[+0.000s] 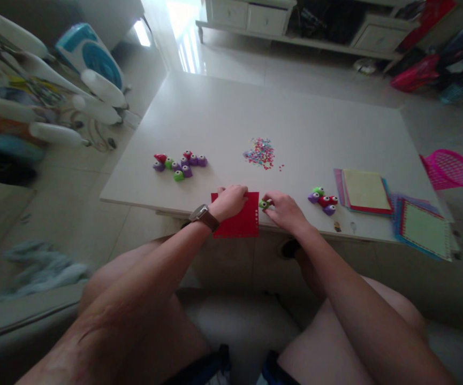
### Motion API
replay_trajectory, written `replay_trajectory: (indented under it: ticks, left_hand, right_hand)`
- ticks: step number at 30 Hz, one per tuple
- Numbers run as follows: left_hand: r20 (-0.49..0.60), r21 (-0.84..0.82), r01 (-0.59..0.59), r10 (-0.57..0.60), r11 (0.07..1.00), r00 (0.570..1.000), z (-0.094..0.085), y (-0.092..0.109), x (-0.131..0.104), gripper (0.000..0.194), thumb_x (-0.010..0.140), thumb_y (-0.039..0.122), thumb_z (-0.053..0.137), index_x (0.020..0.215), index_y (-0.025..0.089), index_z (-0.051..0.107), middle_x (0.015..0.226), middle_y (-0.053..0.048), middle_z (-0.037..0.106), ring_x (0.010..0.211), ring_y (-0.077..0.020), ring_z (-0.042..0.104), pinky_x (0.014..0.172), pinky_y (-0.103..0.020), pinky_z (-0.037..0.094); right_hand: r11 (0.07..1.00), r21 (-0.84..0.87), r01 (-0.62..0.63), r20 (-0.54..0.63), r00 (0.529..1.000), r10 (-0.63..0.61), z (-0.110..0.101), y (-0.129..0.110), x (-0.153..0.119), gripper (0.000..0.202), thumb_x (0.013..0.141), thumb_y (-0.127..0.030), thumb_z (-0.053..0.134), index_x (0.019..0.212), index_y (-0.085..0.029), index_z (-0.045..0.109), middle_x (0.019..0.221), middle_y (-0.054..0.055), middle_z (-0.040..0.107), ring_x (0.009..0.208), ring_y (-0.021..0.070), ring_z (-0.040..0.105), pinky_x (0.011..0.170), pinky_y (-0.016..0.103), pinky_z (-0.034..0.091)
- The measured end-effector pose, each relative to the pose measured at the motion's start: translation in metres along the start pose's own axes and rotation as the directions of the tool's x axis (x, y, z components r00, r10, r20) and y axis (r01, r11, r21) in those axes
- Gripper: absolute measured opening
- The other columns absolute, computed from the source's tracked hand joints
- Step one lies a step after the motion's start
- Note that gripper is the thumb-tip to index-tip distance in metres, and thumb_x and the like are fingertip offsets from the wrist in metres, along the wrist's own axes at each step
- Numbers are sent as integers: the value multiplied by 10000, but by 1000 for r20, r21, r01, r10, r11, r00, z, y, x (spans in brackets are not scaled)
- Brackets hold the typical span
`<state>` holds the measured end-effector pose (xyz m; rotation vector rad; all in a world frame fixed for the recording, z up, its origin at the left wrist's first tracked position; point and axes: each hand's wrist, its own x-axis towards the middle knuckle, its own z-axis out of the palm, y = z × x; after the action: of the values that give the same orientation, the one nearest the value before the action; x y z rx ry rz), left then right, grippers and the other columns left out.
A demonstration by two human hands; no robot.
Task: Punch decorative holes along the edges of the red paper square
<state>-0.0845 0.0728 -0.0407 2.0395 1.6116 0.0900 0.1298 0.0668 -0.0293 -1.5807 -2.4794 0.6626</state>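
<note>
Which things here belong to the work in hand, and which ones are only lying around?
Part of the work, I judge:
red sheet, under the left hand
green punch, in the right hand
other small punches
paper stacks
colourful bits

Only lying around, it seems:
pink basket
crumpled cloth on the floor

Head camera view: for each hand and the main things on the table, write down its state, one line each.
Left hand: resting on the red sheet
Right hand: gripping a green punch
Green punch: at the sheet's right edge
Red sheet: overhanging the table edge
Confetti: loose, scattered
Left punches: clustered
Right punches: clustered
Yellow-topped papers: stacked unevenly
Green-topped papers: fanned, overhanging
</note>
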Motion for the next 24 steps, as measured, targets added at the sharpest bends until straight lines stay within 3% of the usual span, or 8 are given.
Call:
replay_trajectory:
  ticks: [17, 24]
  left_hand:
    - [44, -9, 60, -59, 998, 997, -4, 2, 2, 274, 1044, 246, 475, 1110, 179, 732, 1152, -143, 784, 1146, -307, 703, 1028, -466, 482]
    - [59, 7, 98, -98, 995, 993, -4, 5, 3, 265, 1056, 254, 473, 1161, 208, 712, 1267, -113, 770, 1229, -301, 680, 1057, -454, 486]
  right_hand:
    - [999, -41, 12, -4, 1000, -13, 1, 0, 0, 159, 884, -92, 629, 971, -220, 664, 1059, 69, 740, 937, 222, 666, 791, 309, 432]
    - [999, -20, 33, -3, 999, -33, 2, 0, 0, 139, 888, -84, 646, 947, -209, 657, 1049, 68, 722, 911, 213, 651, 766, 301, 406]
